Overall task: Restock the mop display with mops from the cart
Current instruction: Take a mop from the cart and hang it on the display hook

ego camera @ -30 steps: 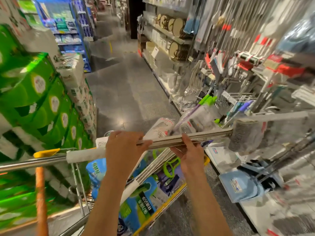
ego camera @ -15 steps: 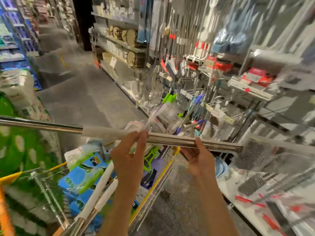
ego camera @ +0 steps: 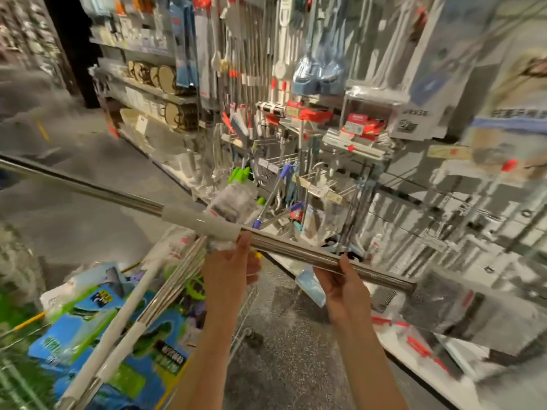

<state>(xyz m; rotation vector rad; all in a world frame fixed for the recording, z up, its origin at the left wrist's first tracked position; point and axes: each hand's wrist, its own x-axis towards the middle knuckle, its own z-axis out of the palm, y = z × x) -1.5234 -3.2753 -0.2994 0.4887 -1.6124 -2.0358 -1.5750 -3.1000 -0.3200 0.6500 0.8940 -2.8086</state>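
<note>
Head view. Change: mop [ego camera: 296, 250] swung from level to slanting, head end dropped toward 4 o'clock, display [ego camera: 296, 128] now nearer. Left hand [ego camera: 229, 266] and right hand [ego camera: 344, 281] both curled round the steel pole. Cart [ego camera: 118, 335] at 7 o'clock. Risk: trailing handle or head may snag hanging stock.

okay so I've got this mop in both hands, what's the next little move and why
Probably swing the head end on toward the display rack. Both hands, left hand and right hand, hold the mop by its steel pole, lying across the aisle above the cart, with its head already low beside the shelves.
</note>
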